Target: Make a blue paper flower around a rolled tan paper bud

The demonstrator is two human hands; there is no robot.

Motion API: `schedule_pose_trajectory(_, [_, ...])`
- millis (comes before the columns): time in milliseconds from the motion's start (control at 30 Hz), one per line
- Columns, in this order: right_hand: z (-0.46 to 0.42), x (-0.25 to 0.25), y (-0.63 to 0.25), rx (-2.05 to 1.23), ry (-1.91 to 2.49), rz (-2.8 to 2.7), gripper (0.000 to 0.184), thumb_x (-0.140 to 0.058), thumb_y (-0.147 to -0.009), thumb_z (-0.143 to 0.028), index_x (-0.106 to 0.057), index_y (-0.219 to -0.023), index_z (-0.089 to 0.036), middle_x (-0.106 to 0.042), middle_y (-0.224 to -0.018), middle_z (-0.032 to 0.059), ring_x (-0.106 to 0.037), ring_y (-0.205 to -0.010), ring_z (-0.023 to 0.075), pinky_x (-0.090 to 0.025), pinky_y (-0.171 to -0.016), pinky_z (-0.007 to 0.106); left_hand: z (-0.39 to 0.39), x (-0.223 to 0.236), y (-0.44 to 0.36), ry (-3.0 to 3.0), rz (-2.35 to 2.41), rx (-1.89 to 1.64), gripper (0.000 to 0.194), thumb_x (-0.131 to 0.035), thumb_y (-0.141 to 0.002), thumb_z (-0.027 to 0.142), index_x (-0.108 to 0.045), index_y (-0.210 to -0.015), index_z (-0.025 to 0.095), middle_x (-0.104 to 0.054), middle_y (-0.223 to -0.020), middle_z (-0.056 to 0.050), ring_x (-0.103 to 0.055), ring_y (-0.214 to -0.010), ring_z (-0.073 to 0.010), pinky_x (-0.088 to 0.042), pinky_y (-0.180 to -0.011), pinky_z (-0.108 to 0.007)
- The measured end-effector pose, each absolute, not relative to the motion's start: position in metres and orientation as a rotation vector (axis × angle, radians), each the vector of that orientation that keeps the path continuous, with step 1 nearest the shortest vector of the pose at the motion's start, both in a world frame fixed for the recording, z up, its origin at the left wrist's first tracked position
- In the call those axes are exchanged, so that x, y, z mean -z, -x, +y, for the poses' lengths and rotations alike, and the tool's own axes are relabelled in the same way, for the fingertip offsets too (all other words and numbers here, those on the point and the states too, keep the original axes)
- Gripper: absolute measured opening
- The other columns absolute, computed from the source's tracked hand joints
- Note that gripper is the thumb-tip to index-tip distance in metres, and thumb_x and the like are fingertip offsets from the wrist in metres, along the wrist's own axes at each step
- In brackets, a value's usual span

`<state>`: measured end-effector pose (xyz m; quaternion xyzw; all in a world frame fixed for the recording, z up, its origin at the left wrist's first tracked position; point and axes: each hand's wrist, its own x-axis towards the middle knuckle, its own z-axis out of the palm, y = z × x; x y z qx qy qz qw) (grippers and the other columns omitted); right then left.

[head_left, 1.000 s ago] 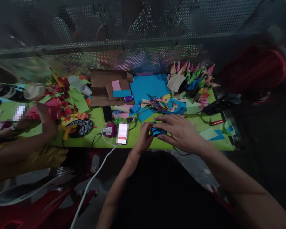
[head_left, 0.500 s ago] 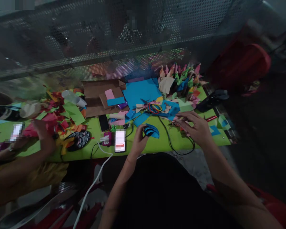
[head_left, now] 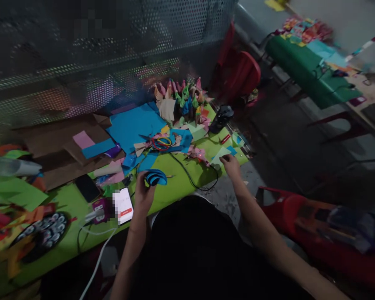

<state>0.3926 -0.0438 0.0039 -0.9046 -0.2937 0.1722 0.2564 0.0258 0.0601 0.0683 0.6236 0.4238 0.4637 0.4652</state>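
My left hand (head_left: 143,193) is closed around a rolled piece of blue paper (head_left: 156,177), its layered edges curling out past the fingers. My right hand (head_left: 231,166) reaches toward the right end of the table, fingers pinched at the edge of a pale green paper piece (head_left: 218,159). Just beyond that piece lies a small blue paper scrap (head_left: 231,150). Between my hands a dark cable (head_left: 187,177) loops over the green tabletop. Scissors with red and yellow handles (head_left: 162,143) rest among paper scraps farther in.
Paper flowers (head_left: 183,98) stand at the back beside a dark object (head_left: 221,118). Blue sheets (head_left: 137,123), brown cardboard (head_left: 56,146), a lit phone (head_left: 125,205) and a dark phone (head_left: 87,188) lie leftward. A red chair (head_left: 242,75) stands behind; red seating (head_left: 287,208) is at right.
The view has swung right. My right hand has moved right and now pinches the pale green paper; my left hand still holds the rolled blue paper. The neighbouring person's arm is out of view.
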Motion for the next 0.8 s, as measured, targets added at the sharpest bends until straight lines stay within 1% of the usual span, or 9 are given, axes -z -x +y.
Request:
schedule_pose_trajectory(100, [-0.036,0.007,-0.381,-0.525,2.465,-0.839,0.036,-0.058,-0.08,-0.042,-0.071,-0.098,-0.013,-0.071,-0.102,0.0154,-0.061,-0.09,0.024,-0.046,-0.079,0.034,0.061,-0.073,-0.028,-1.519,1.036,-1.112,0.031,-0.07,-0.076,0.029,-0.054,-0.103,0.025,-0.064,-0.092,-0.002,-0.063,-0.087,-0.0179,-0.054,-0.083,-0.034])
schedule_pose_trajectory(200, [-0.025,0.014,-0.362,-0.62,2.424,-0.958,0.034,-0.063,-0.076,-0.041,-0.071,-0.098,-0.016,-0.07,-0.103,0.0125,-0.061,-0.091,0.0228,-0.045,-0.08,0.032,0.059,-0.075,-0.029,-1.51,1.068,-1.084,0.029,-0.069,-0.078,0.029,-0.055,-0.103,0.025,-0.064,-0.095,-0.003,-0.063,-0.089,-0.0184,-0.054,-0.085,-0.036])
schedule_pose_trajectory(333, [-0.014,0.016,-0.347,-0.705,2.379,-1.018,0.04,-0.068,-0.067,-0.036,-0.068,-0.102,-0.017,-0.068,-0.106,0.0132,-0.059,-0.095,0.0257,-0.044,-0.082,0.034,0.054,-0.068,-0.03,-1.496,1.085,-1.075,0.033,-0.067,-0.08,0.032,-0.054,-0.109,0.024,-0.064,-0.1,-0.004,-0.062,-0.094,-0.0185,-0.052,-0.087,-0.035])
schedule_pose_trajectory(400, [-0.009,0.014,-0.347,-0.76,2.361,-1.0,0.037,-0.065,-0.064,-0.033,-0.067,-0.097,-0.016,-0.068,-0.096,0.0124,-0.059,-0.089,0.0259,-0.044,-0.077,0.035,0.052,-0.063,-0.028,-1.507,1.07,-1.069,0.034,-0.066,-0.081,0.031,-0.054,-0.112,0.023,-0.063,-0.102,-0.004,-0.061,-0.095,-0.0179,-0.051,-0.089,-0.035])
schedule_pose_trajectory(467, [-0.006,0.01,-0.35,-0.843,2.326,-0.987,0.025,-0.061,-0.064,-0.035,-0.064,-0.082,-0.018,-0.065,-0.077,0.0082,-0.057,-0.076,0.0238,-0.043,-0.069,0.034,0.05,-0.06,-0.027,-1.518,1.078,-1.071,0.033,-0.064,-0.082,0.03,-0.054,-0.113,0.023,-0.062,-0.105,-0.005,-0.061,-0.098,-0.0181,-0.05,-0.091,-0.036])
schedule_pose_trajectory(533, [-0.005,0.003,-0.353,-0.919,2.268,-0.981,0.022,-0.058,-0.063,-0.039,-0.058,-0.074,-0.02,-0.059,-0.066,0.0032,-0.054,-0.067,0.0208,-0.043,-0.062,0.033,0.048,-0.06,-0.025,-1.534,1.086,-1.066,0.033,-0.063,-0.083,0.03,-0.055,-0.114,0.023,-0.061,-0.105,-0.005,-0.06,-0.099,-0.0186,-0.049,-0.091,-0.035])
schedule_pose_trajectory(600, [-0.008,-0.009,-0.353,-0.964,2.17,-0.971,0.027,-0.059,-0.061,-0.041,-0.055,-0.079,-0.022,-0.06,-0.07,0.0007,-0.055,-0.066,0.019,-0.045,-0.061,0.032,0.045,-0.062,-0.024,-1.549,1.09,-1.056,0.032,-0.063,-0.084,0.031,-0.056,-0.114,0.022,-0.061,-0.103,-0.005,-0.059,-0.096,-0.0186,-0.048,-0.089,-0.034])
schedule_pose_trajectory(700, [-0.014,-0.034,-0.346,-1.055,1.838,-0.856,0.042,-0.066,-0.058,-0.039,-0.055,-0.096,-0.024,-0.064,-0.078,-0.0014,-0.056,-0.063,0.0175,-0.047,-0.057,0.032,0.042,-0.066,-0.025,-1.561,1.096,-1.048,0.031,-0.065,-0.084,0.031,-0.059,-0.113,0.023,-0.062,-0.099,-0.004,-0.058,-0.093,-0.0186,-0.048,-0.088,-0.034])
schedule_pose_trajectory(800, [-0.017,-0.066,-0.336,-1.063,1.597,-0.851,0.038,-0.07,-0.063,-0.033,-0.059,-0.099,-0.026,-0.067,-0.079,0.0001,-0.054,-0.055,0.0157,-0.043,-0.051,0.031,0.041,-0.068,-0.027,-1.599,1.07,-1.042,0.031,-0.064,-0.086,0.029,-0.058,-0.116,0.024,-0.062,-0.103,-0.005,-0.057,-0.096,-0.0194,-0.047,-0.09,-0.035])
